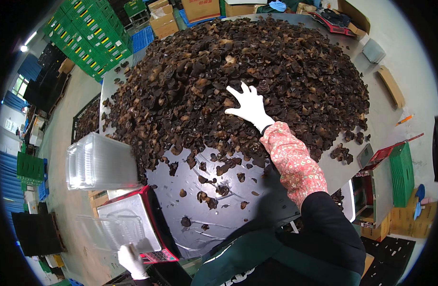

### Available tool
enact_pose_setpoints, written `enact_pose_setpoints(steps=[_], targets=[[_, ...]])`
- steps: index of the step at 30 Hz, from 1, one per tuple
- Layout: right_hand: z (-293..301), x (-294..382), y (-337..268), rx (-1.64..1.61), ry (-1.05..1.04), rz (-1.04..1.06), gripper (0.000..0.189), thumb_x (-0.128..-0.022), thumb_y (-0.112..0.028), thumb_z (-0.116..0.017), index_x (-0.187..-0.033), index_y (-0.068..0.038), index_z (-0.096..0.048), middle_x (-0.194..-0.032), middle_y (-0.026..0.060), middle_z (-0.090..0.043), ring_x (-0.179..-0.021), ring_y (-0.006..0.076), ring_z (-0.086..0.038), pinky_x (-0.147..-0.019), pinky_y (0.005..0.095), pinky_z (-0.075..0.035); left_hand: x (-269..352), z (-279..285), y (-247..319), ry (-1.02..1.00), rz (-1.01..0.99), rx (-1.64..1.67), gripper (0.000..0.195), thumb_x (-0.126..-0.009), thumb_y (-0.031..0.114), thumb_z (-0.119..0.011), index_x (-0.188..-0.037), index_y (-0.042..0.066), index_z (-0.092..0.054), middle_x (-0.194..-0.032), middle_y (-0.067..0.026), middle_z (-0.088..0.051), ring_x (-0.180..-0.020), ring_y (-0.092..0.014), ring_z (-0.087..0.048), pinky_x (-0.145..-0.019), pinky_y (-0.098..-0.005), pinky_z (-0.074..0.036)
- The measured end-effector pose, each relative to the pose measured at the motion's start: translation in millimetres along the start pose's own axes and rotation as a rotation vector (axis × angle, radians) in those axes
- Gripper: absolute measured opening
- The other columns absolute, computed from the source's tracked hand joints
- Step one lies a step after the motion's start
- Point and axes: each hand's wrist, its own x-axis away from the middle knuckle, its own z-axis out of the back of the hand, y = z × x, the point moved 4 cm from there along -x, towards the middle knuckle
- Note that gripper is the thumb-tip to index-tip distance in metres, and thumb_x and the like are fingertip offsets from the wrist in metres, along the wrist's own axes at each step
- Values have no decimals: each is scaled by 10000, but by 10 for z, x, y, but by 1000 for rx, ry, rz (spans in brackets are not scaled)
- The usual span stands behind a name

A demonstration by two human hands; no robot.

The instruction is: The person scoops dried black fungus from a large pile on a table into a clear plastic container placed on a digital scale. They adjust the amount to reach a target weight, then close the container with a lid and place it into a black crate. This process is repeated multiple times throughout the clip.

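My right hand (248, 105), in a white glove with a floral sleeve cover, reaches over a large heap of dark wood ear mushrooms (190, 93). Its fingers are spread on or just above the heap, and nothing shows in its grasp. Down at the lower left, my gloved left hand (131, 258) grips the near edge of a clear plastic clamshell container (122, 228). The container lies over the metal pan of a red digital scale (152, 236), partly past its left side. Whether it rests on the pan I cannot tell.
A stack of clear containers (102, 162) stands behind the scale. Loose mushroom pieces (208, 200) are scattered across the metal table (183, 186). Green crates (90, 35) are piled at the far left, others (401, 175) at the right. An orange pen (405, 119) lies by the right edge.
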Motion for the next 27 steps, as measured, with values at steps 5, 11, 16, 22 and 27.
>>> enact_pose_setpoints(steps=[5,11,16,22,27], targets=[[-2,292,-260,-127,-8,187,393,-806,-371,-719,-1128,-163,-635,-1120,131,-532,-1035,326,-553,-774,421,-562,457,-133,-21,-192,51,-36,156,-859,105,-668,-838,52,-523,-818,-144,-529,-768,-351,-534,-699,-448,-432],[-151,1141,-599,-187,-82,323,347,-748,-157,-736,-1060,-127,-587,-1077,115,-524,-956,304,-550,-639,401,-560,96,-83,401,147,103,58,256,-867,112,-670,-1099,18,-615,-1047,-172,-572,-973,-377,-546,-870,-471,-455],[-183,1807,-787,-168,-44,369,315,-736,-187,-713,-1026,-140,-598,-1005,95,-522,-898,257,-569,-563,325,-552,-966,-413,1686,59,-37,602,238,-860,29,-655,-1097,30,-649,-1122,-173,-620,-1022,-338,-605,-914,-412,-477],[60,2113,-403,-573,119,-27,237,-760,-166,-746,-989,-169,-686,-929,80,-582,-860,255,-623,-667,338,-534,-2260,-1414,2905,-46,-135,917,346,-955,88,-566,-1300,104,-550,-1336,-142,-520,-1070,-301,-621,-861,-342,-528],[408,1961,253,-1323,-42,-606,175,-889,-153,-644,-1031,-53,-632,-942,58,-634,-651,122,-584,-548,242,-475,-3068,-1977,3358,-231,9,592,557,-954,331,-595,-1443,143,-404,-1272,-185,-512,-976,-407,-633,-779,-451,-540]])
